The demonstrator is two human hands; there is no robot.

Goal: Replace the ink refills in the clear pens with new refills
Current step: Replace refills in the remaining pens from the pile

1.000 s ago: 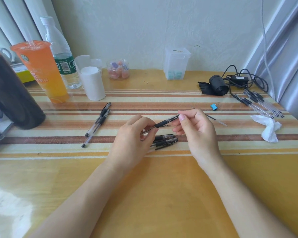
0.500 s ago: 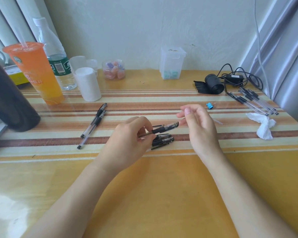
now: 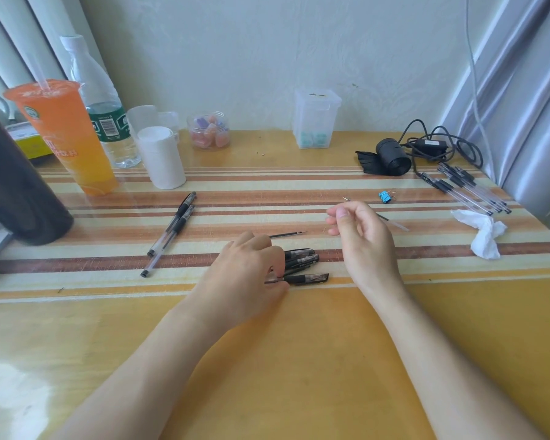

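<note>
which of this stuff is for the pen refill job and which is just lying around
For the job: black-grip pen piece, loose refill, pile of pen parts, two clear pens, bundle of pens or refills.
Lying about: orange drink, water bottle, small round jar, blue binder clip, crumpled tissue.

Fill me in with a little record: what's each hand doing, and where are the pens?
Left hand: low on the table, pinching a black pen piece
Right hand: raised, fingers curled; contents unclear
Loose refill: beyond the left hand
Two pens: lying at left
Pen bundle: far right
</note>
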